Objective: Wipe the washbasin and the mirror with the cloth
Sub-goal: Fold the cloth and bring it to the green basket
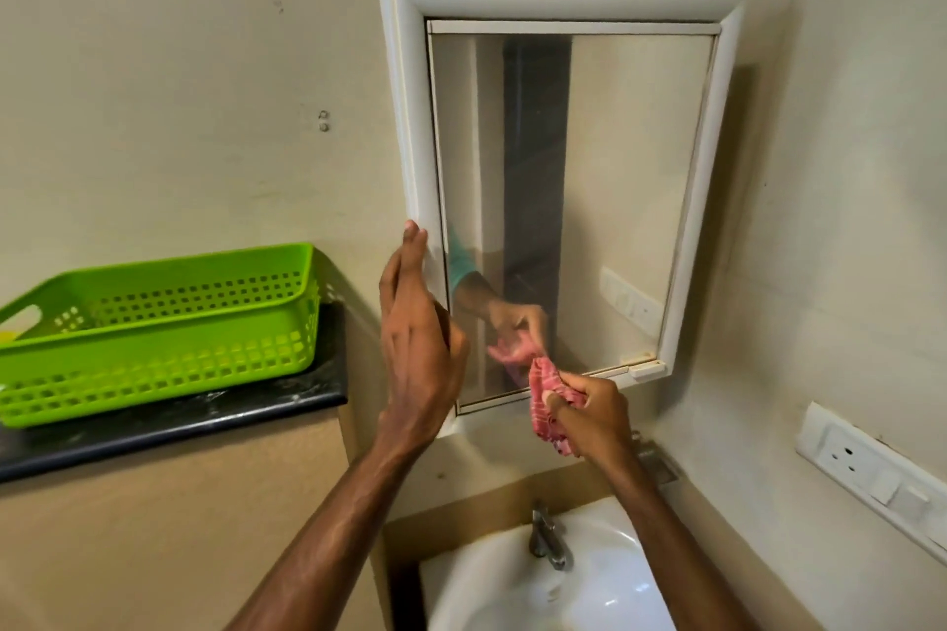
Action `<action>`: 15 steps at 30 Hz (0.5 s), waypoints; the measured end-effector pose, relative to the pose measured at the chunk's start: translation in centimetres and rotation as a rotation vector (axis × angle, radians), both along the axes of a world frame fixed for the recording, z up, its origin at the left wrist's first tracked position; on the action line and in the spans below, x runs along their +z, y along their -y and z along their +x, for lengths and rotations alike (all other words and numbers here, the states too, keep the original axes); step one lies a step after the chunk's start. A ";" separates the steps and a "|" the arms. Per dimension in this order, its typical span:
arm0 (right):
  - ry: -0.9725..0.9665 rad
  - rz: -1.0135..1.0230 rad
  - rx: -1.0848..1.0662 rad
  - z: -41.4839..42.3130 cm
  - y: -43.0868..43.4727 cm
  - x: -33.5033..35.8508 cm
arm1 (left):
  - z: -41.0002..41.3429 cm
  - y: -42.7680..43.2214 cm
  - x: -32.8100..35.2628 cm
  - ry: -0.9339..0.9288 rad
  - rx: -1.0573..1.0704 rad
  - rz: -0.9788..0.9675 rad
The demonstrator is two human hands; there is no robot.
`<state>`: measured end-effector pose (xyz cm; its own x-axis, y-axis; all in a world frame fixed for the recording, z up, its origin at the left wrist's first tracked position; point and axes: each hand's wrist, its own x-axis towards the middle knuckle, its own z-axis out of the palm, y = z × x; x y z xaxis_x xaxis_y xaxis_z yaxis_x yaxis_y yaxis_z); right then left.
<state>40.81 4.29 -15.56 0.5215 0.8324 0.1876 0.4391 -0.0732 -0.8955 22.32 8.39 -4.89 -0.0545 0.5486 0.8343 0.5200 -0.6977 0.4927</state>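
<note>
Nearest, below the mirror [569, 200]: white washbasin [604, 574] with tap [548, 538]. At the mirror's lower edge: your right hand [594, 418] is closed around the bunched pink cloth [546, 392], which looks soft, light and limp, so keep it wadded in your fist. At the mirror's left frame: your left hand [417, 333], fingers extended, holding nothing; farther left, a green basket [169, 328] on the counter [169, 430].
</note>
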 end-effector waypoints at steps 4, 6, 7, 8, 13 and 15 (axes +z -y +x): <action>-0.322 0.149 0.231 -1.1 0.7 2.7 | -1.5 2.0 -2.9 -0.082 -0.028 -0.043; -0.487 0.170 0.278 -2.0 0.8 3.4 | -2.1 3.1 -4.5 -0.131 -0.079 -0.070; -0.560 0.168 0.292 -2.4 1.0 3.6 | -2.3 3.7 -5.3 -0.141 -0.099 -0.106; -0.623 0.155 0.297 -2.9 1.3 3.6 | -2.4 4.3 -5.9 -0.141 -0.115 -0.154; -0.947 0.063 0.435 -4.3 3.1 3.0 | -2.3 7.1 -8.1 -0.191 -0.236 -0.363; -1.002 0.047 0.539 -4.8 3.8 2.7 | -1.8 8.1 -8.2 -0.201 -0.326 -0.454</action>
<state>36.05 0.53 -12.86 0.0305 0.9967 -0.0749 -0.5117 -0.0488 -0.8578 20.54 0.33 -13.10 0.3120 0.8149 0.4886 0.4282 -0.5796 0.6933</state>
